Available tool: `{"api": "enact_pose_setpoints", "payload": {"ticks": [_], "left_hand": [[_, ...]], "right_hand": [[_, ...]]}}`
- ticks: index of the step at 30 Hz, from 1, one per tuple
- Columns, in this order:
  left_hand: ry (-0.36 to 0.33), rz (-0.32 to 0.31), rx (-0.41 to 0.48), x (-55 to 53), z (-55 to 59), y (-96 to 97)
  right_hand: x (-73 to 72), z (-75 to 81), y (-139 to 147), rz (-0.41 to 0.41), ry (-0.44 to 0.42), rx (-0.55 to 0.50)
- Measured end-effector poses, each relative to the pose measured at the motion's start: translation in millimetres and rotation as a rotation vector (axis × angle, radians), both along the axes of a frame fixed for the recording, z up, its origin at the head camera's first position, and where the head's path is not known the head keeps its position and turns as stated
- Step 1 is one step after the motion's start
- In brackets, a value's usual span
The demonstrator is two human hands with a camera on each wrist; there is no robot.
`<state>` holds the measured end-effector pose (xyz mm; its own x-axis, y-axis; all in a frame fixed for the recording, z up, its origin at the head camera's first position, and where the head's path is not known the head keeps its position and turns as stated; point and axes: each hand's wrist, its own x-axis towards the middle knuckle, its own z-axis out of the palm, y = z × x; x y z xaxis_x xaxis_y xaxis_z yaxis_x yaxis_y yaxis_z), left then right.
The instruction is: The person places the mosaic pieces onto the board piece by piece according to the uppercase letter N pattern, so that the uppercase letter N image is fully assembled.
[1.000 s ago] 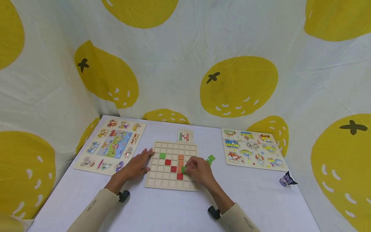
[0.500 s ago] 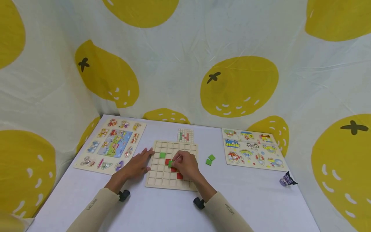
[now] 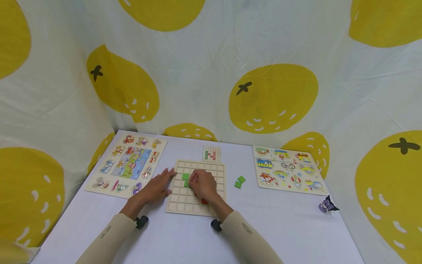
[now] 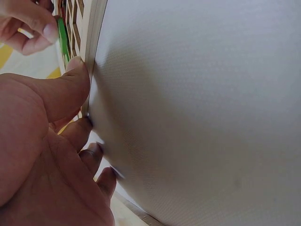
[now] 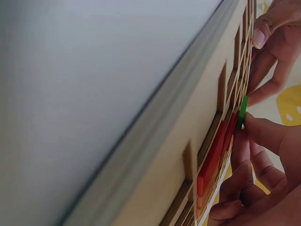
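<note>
My right hand (image 3: 204, 185) pinches a green square tile (image 5: 242, 112) between thumb and fingers. The tile is close over the left part of the wooden grid board (image 3: 179, 207), just below another green tile (image 3: 185, 176) lying in a cell. Red tiles (image 3: 204, 201) lie in other cells, partly covered by my right hand, which also hides the orange tiles in the head view. At the board's left edge rests my left hand (image 3: 156, 189), its fingers extended and its thumb touching the side in the left wrist view.
Behind the board lies a small pattern card (image 3: 211, 154). Two loose green tiles (image 3: 241, 179) are to its right. Picture puzzle boards lie at the left (image 3: 155, 146) and right (image 3: 280, 185); a small purple figure (image 3: 326, 205) stands near the table's right edge.
My right hand has carried the green tile leftward and slightly away from me across the board, from beside the orange tiles to below the placed green one. My left hand stays put.
</note>
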<state>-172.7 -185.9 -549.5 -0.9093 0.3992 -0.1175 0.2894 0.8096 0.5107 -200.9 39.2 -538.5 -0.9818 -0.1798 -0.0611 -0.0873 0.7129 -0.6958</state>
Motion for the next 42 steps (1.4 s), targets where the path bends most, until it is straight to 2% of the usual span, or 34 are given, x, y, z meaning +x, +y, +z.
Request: {"api": "enact_pose_setpoints", "payload": {"ticks": [6,12,19,22,30,36,42], "left_hand": [[0.012,-0.009,-0.002,-0.4,-1.0,0.4],[0.012,-0.005,-0.002,-1.3,0.3,3.2],[-0.006,0.011,0.006,0.3,2.4,4.4],[-0.004,0.013,0.001,1.8,2.1,4.6],[-0.013,0.028,-0.010,3.7,2.1,4.5],[-0.018,0.038,-0.023,4.2,4.6,3.9],[-0.025,0.039,-0.008,5.3,7.9,3.4]], "right_hand": [[-5.8,-4.5,-9,-0.001,0.013,0.050],[-4.1,-2.3,-9,0.035,0.029,0.071],[6.7,5.9,8,0.131,-0.002,-0.017],[12.7,7.6,22,0.146,0.002,-0.064],[21.0,7.0,67,0.069,-0.008,-0.106],[24.5,7.4,101,-0.003,0.014,-0.079],[19.4,0.6,135,-0.059,0.067,-0.026]]}}
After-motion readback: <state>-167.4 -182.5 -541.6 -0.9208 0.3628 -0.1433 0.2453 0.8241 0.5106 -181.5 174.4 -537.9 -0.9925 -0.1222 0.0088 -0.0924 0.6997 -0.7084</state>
